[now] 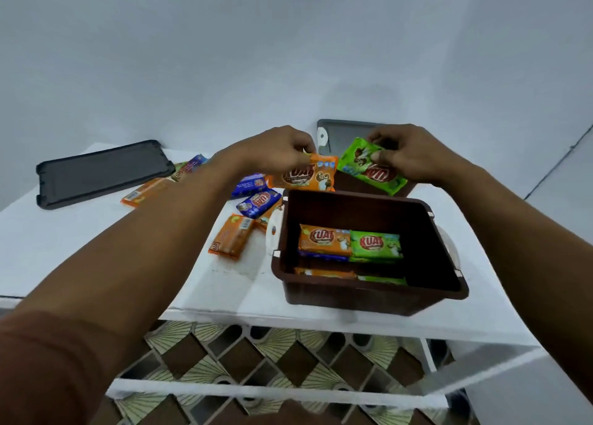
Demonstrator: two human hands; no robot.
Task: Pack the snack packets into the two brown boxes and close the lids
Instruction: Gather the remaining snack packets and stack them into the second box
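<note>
Maybe halfway, I'd guess. Left hand (282, 148) pinches an orange packet (305, 175) and right hand (407, 155) pinches a green packet (369, 167), both just past the near brown box (369, 293), which already has a few stacked inside. Loose packets (256, 201) are still on the table (96, 248) to the left. The far box (345, 182) is mostly hidden, and both lids (102, 171) are off.

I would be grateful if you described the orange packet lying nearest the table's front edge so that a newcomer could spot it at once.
Find the open brown box on the white table. Left of it lie loose packets; the orange packet is the one nearest the front edge. It shows its barcode side, while the blue packet just beyond it shows its logo.
</note>
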